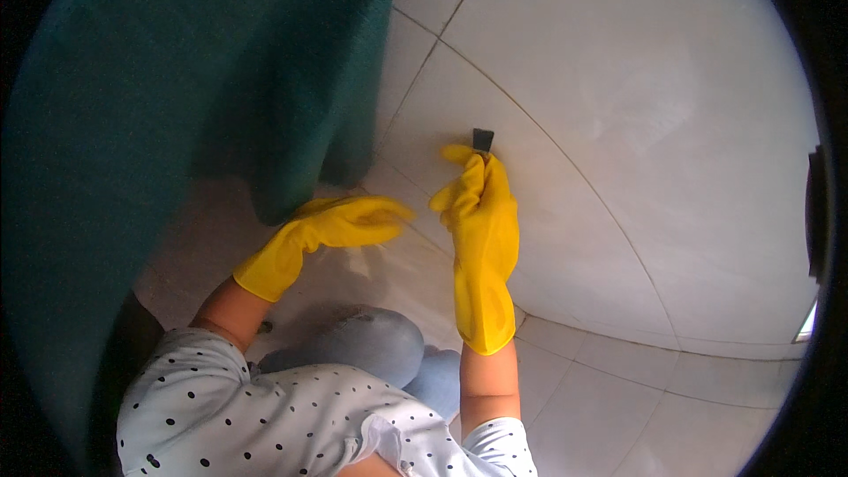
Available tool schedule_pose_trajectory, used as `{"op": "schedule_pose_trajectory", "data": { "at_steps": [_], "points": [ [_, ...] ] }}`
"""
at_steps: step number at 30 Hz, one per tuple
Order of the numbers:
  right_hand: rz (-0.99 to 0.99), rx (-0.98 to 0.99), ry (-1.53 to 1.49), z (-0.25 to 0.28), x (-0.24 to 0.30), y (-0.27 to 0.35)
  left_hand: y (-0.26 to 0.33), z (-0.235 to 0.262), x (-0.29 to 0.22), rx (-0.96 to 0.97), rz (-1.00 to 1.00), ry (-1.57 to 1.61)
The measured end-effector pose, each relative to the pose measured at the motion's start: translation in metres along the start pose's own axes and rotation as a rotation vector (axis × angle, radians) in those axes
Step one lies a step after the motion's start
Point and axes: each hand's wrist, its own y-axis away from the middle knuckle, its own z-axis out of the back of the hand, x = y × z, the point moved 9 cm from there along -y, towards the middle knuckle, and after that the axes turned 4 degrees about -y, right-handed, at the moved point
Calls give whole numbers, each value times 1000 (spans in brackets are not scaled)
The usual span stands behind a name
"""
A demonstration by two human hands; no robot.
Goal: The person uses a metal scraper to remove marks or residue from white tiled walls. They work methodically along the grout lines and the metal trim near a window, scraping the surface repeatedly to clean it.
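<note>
Both of my hands wear yellow rubber gloves. My right hand (480, 203) is closed around a scraper (482, 140). Only its dark, flat blade sticks out past the fingers, and the handle is hidden in the glove. The blade is up against the pale tiled wall (565, 62), below a long grout line. To the left and lower, my left hand (353, 219) holds nothing, its fingers stretched out toward the right hand. It is beside the bottom edge of a dark green cloth (291, 79) and slightly blurred.
The green cloth hangs down over the whole left side. Pale floor tiles (609, 397) meet the wall at the lower right. My bent knees (380, 344) in blue jeans are below my hands. A dark object (814, 212) stands at the far right rim.
</note>
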Motion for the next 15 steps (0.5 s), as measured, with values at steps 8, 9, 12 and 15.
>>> {"op": "schedule_pose_trajectory", "data": {
  "at_steps": [8, 9, 12, 15],
  "points": [
    [34, -20, 45, -5, -6, -5, 26, 21, -103, -83, -203, -100],
    [39, -28, 58, -6, -12, -4, 24, 20, -89, -147, -163, -47],
    [170, -93, 104, -6, 6, -6, 18, 24, -53, -368, -73, -39],
    [140, -100, 23, 1, 32, 1, 16, 62, -44, -627, 2, 11]
  ]
}}
